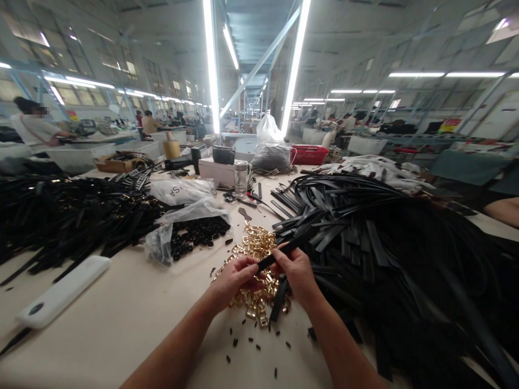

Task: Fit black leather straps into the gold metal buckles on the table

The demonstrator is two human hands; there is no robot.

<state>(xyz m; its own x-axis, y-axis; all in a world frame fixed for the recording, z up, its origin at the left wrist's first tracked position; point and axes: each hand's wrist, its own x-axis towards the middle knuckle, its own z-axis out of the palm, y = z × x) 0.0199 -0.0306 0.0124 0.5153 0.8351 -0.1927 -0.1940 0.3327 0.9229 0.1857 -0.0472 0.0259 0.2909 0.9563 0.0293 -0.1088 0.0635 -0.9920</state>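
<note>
Both hands grip one black strap (266, 263) above a heap of gold buckles (259, 241). My left hand (235, 278) pinches the strap's lower end between thumb and fingers. Farther up the same strap, my right hand (295, 270) has its thumb and fingers closed around it. Whether a buckle is also in the left fingers, I cannot tell. To the right lies a big pile of black straps (365, 243), close beside my right hand. Left of the buckles, an open plastic bag (160, 246) holds small black loops (200, 231).
A white device with a cord (65, 292) lies at the left, below another pile of black straps (81, 216). Toward the back stand a glass jar (240, 178), a white box (217, 172) and a red basket (310, 154). Another person's arm (503, 210) shows at the right edge.
</note>
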